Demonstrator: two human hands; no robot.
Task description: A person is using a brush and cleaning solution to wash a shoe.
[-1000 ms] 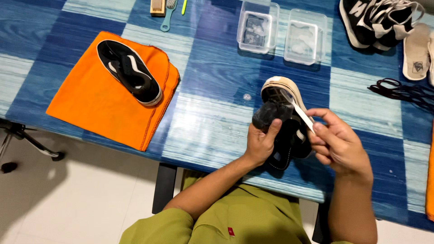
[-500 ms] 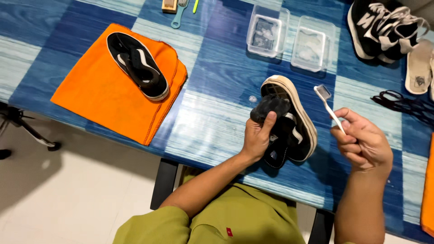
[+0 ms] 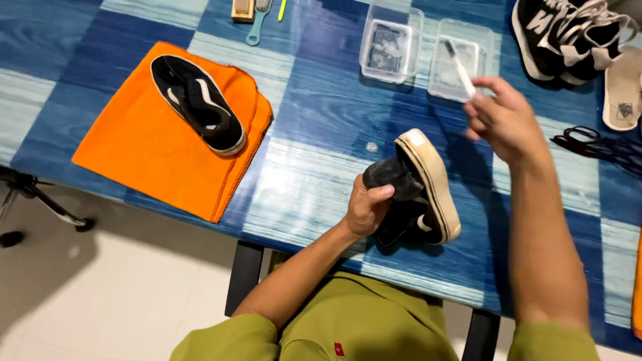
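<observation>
From the head camera, looking down at a table under a blue plaid plastic cloth: the left hand is wrapped around the black canvas upper of a black slip-on shoe with a thick cream rubber sole, fingers curled and pressed into the fabric, tipping the shoe onto its side near the table's front edge. That upper looks soft and dents under the thumb, while the sole band reads as stiff and grippy, so the firmer hold is probably at the sole edge or heel (canvas alone would let it twist). It seems light; one hand props it.

The right hand is raised, pinching the handle of a small white toothbrush between thumb and fingertips, bristle end over the right-hand clear plastic tub. A thin, slick handle, likely slippery if wet.

Off to the left, the matching black shoe lies on a folded orange cloth. A second clear tub sits beside the first, and black-and-white sneakers sit at the top right.
</observation>
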